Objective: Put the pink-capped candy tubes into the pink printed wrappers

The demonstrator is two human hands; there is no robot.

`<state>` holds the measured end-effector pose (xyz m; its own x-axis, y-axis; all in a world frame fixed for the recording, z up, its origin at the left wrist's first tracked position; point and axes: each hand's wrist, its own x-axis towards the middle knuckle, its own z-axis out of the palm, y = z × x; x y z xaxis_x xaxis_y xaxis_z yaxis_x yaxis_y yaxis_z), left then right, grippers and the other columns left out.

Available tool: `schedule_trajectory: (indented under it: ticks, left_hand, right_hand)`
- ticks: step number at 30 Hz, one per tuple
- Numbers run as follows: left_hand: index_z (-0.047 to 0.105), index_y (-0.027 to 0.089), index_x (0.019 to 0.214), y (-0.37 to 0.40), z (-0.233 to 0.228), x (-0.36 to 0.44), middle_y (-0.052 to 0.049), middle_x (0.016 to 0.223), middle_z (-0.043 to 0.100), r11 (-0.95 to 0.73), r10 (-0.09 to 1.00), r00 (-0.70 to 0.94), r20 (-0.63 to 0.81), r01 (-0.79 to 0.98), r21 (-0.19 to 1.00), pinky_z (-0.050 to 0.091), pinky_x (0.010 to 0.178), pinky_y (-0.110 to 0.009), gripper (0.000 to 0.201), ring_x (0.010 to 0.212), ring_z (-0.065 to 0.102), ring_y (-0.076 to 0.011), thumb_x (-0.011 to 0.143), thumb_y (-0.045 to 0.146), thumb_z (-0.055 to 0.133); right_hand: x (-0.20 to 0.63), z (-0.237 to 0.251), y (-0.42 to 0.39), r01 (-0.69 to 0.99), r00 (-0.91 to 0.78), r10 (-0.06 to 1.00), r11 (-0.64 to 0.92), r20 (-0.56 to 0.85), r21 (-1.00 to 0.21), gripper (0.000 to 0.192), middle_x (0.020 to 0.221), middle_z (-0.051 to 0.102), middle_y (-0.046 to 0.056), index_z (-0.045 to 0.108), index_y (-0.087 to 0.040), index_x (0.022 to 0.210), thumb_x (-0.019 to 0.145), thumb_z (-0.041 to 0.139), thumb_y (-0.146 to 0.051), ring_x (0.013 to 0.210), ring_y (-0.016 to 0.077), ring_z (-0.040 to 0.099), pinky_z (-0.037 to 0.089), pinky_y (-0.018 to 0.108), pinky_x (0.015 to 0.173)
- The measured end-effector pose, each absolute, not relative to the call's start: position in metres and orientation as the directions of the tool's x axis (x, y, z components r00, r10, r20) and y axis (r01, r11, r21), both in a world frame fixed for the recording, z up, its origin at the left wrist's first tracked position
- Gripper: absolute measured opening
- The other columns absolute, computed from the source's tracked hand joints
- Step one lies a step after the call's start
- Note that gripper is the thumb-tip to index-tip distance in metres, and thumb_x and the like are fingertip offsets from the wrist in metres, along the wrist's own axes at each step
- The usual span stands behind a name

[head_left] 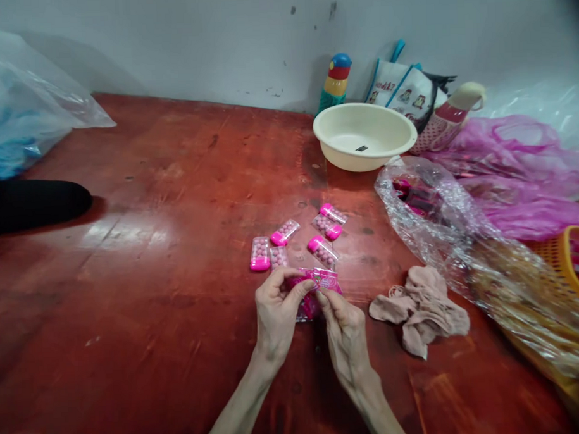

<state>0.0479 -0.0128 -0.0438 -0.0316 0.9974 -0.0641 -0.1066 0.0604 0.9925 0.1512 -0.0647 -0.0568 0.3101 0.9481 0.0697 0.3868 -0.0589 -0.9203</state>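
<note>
Both hands meet at a small pink printed plastic wrapper [328, 279] above the front middle of the table. My left hand [278, 315] pinches its left side between thumb and fingers. From the right, my right hand [345, 332] pinches the lower edge with thumb and forefinger. More shiny pink plastic [306, 310] shows below the fingers; what it holds is partly hidden. Just beyond lie several small clear containers with pink caps and pink balls inside, among them one box [260, 253] at the left and another box [323, 250] at the right.
Crumpled beige cloth gloves [425, 307] lie right of my hands. A clear plastic bag [441, 205], pink bags [520, 171] and a yellow basket [569, 270] crowd the right side. A cream basin [366, 157] stands before the wall. A black rounded object [37, 205] juts in from the left.
</note>
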Motion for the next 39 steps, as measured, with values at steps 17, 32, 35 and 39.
schedule_trajectory:
  ticks: [17, 32, 35, 39]
  left_hand:
    - [0.064, 0.012, 0.06, 0.006, -0.044, 0.033, 0.002, 0.054, 0.064, 0.335, 0.911, 0.008, -0.412, -0.598, 0.728, 0.043, 0.05, -0.017, 0.016, 0.048, 0.054, -0.0068, 0.054, 0.017, 0.079]
    - [0.062, 0.015, 0.065, 0.01, -0.044, 0.025, 0.004, 0.058, 0.066, 0.141, 0.894, -0.218, -0.392, -0.693, 0.707, 0.047, 0.054, -0.018, 0.018, 0.05, 0.058, -0.0068, 0.059, 0.021, 0.078]
    - [0.062, 0.015, 0.063, 0.009, -0.042, 0.027, 0.005, 0.057, 0.065, 0.102, 0.894, -0.258, -0.366, -0.679, 0.727, 0.047, 0.054, -0.017, 0.017, 0.049, 0.058, -0.0066, 0.06, 0.021, 0.077]
    - [0.063, 0.015, 0.065, 0.009, -0.04, 0.029, 0.004, 0.06, 0.066, 0.051, 0.896, -0.3, -0.328, -0.663, 0.747, 0.047, 0.058, -0.016, 0.017, 0.055, 0.059, -0.0065, 0.058, 0.019, 0.078]
  right_hand:
    - [0.191, -0.056, -0.004, 0.645, 0.453, 0.87, -0.17, 0.194, -0.745, 0.021, 0.095, 0.058, 0.012, 0.062, -0.016, 0.093, 0.081, 0.051, -0.028, 0.093, 0.0284, 0.046, 0.032, 0.046, 0.086]
    - [0.144, -0.018, -0.063, -0.206, 0.268, 0.902, -0.288, -0.337, -0.935, 0.026, 0.064, 0.062, -0.001, 0.056, -0.018, 0.084, 0.081, 0.057, -0.044, 0.046, 0.0078, 0.046, 0.034, 0.018, 0.043]
    - [0.133, -0.021, -0.064, -0.187, 0.285, 0.898, -0.289, -0.334, -0.939, 0.026, 0.059, 0.06, -0.002, 0.055, -0.018, 0.083, 0.081, 0.058, -0.044, 0.046, 0.0072, 0.045, 0.034, 0.017, 0.043]
    - [0.131, -0.024, -0.063, -0.159, 0.285, 0.895, -0.309, -0.343, -0.938, 0.026, 0.056, 0.057, -0.003, 0.055, -0.018, 0.082, 0.081, 0.058, -0.043, 0.044, 0.0069, 0.042, 0.032, 0.017, 0.041]
